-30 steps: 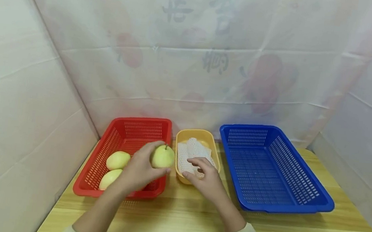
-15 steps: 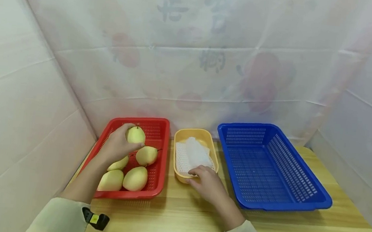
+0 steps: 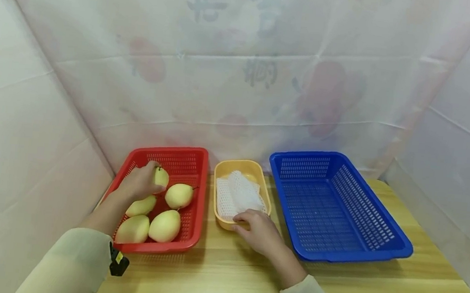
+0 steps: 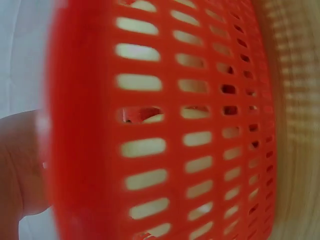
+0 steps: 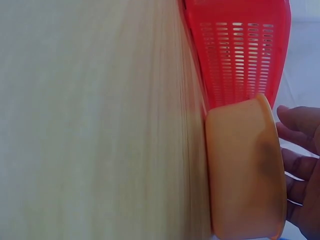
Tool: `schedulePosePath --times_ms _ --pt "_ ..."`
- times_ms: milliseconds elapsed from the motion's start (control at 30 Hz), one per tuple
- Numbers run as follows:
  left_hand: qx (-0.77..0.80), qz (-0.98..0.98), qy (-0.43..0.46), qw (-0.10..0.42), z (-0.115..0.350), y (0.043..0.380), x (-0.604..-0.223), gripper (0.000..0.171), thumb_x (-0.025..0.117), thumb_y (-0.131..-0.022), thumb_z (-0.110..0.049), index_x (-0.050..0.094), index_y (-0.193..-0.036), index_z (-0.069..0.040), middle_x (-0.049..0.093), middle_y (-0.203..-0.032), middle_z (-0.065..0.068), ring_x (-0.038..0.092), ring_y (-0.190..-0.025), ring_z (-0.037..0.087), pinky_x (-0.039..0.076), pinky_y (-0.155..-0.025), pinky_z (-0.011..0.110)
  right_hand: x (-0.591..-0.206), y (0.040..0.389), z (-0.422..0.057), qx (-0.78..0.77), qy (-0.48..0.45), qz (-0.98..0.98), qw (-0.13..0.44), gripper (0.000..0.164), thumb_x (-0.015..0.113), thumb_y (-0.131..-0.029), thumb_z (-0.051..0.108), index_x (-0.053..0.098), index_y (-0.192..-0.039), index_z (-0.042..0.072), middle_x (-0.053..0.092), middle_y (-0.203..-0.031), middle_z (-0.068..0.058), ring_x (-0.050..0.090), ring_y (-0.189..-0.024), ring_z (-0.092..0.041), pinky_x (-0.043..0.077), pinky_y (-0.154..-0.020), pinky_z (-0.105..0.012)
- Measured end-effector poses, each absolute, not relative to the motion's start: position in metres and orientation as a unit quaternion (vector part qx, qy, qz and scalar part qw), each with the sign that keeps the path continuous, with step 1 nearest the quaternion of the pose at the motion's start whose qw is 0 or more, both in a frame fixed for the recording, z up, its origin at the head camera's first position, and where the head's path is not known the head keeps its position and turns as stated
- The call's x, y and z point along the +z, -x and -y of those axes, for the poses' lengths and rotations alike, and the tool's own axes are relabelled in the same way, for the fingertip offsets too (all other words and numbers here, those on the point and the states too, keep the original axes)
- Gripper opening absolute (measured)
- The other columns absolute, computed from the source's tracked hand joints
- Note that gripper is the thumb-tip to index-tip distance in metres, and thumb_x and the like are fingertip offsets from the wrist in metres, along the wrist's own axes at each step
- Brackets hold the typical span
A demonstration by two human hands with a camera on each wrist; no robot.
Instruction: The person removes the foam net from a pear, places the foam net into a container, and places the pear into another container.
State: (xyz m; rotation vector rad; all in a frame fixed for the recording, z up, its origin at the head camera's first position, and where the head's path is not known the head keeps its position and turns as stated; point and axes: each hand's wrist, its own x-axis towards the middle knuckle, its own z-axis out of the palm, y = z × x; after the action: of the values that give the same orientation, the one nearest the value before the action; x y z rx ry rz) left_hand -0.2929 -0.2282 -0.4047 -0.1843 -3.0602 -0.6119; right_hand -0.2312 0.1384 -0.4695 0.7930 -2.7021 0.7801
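In the head view my left hand (image 3: 140,182) reaches into the red basket (image 3: 198,209) with its fingers round a yellow-green pear (image 3: 161,179), stem upward. Nearer in the basket lie several more pears, among them a pear (image 3: 165,226) by the front wall. My right hand (image 3: 259,233) is at the front rim of the small yellow tub (image 3: 218,201), fingers loosely bent over the white foam fruit nets (image 3: 242,193) in it. In the right wrist view its fingers show just beyond the rim of the orange-looking tub (image 5: 245,170).
A large blue basket (image 3: 326,212) stands to the right of the tub. All the containers are on a wooden table (image 3: 188,279). White cloth walls (image 3: 266,83) close off the back and both sides.
My left hand has carried the pear from beside the tub back to the left and lowered it into the red basket. My right hand has dropped slightly toward the tub's front rim.
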Motion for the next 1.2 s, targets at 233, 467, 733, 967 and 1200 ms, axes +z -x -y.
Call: schedulePosePath --times_ms 233,467,733,967,1200 --pt "-0.183 0.980 0.069 -0.036 0.226 0.295 -0.416 0.065 0.077 -0.083 -0.025 0.043 -0.134 -0.003 0.064 -0.101 0.014 0.060 -0.087 0.028 0.049 -0.073 0.044 -0.470 0.230 -0.139 0.261 -0.277 0.918 0.109 0.017 0.074 -0.088 0.029 0.076 -0.101 0.019 0.073 -0.099 0.006 0.066 -0.096 -0.015 0.054 -0.086 -0.038" --pt "-0.158 0.984 0.063 -0.047 0.223 0.296 -0.423 0.061 0.068 -0.092 -0.029 0.045 -0.139 0.002 0.062 -0.121 0.023 0.060 -0.108 0.039 0.050 -0.084 0.052 -0.471 0.230 -0.140 0.263 -0.279 0.918 0.105 0.018 0.074 -0.088 0.028 0.076 -0.102 0.017 0.073 -0.099 0.005 0.066 -0.096 -0.015 0.055 -0.086 -0.037" --pt "-0.176 0.981 0.048 -0.059 0.220 0.292 -0.427 0.067 0.064 -0.094 -0.030 0.035 -0.143 0.006 0.057 -0.129 0.028 0.057 -0.116 0.044 0.049 -0.090 0.055 -0.475 0.233 -0.144 0.243 -0.289 0.917 0.126 0.013 0.075 -0.086 0.019 0.077 -0.099 0.019 0.073 -0.095 0.006 0.067 -0.092 -0.013 0.055 -0.084 -0.035" --pt "-0.185 0.980 0.049 -0.061 0.217 0.292 -0.421 0.073 0.060 -0.096 -0.030 0.025 -0.147 0.008 0.051 -0.135 0.032 0.052 -0.122 0.047 0.047 -0.094 0.058 -0.474 0.234 -0.145 0.251 -0.285 0.917 0.123 0.013 0.075 -0.087 0.019 0.077 -0.100 0.018 0.073 -0.097 0.005 0.067 -0.095 -0.015 0.055 -0.086 -0.037" --pt "-0.134 0.990 0.025 -0.040 0.204 0.286 -0.413 0.088 0.048 -0.096 -0.059 0.019 -0.155 -0.001 0.028 -0.153 0.032 0.022 -0.140 0.055 0.016 -0.102 0.082 -0.467 0.232 -0.145 0.247 -0.268 0.923 0.123 0.017 0.072 -0.089 0.024 0.075 -0.105 0.018 0.070 -0.099 0.006 0.063 -0.097 -0.015 0.055 -0.085 -0.035"
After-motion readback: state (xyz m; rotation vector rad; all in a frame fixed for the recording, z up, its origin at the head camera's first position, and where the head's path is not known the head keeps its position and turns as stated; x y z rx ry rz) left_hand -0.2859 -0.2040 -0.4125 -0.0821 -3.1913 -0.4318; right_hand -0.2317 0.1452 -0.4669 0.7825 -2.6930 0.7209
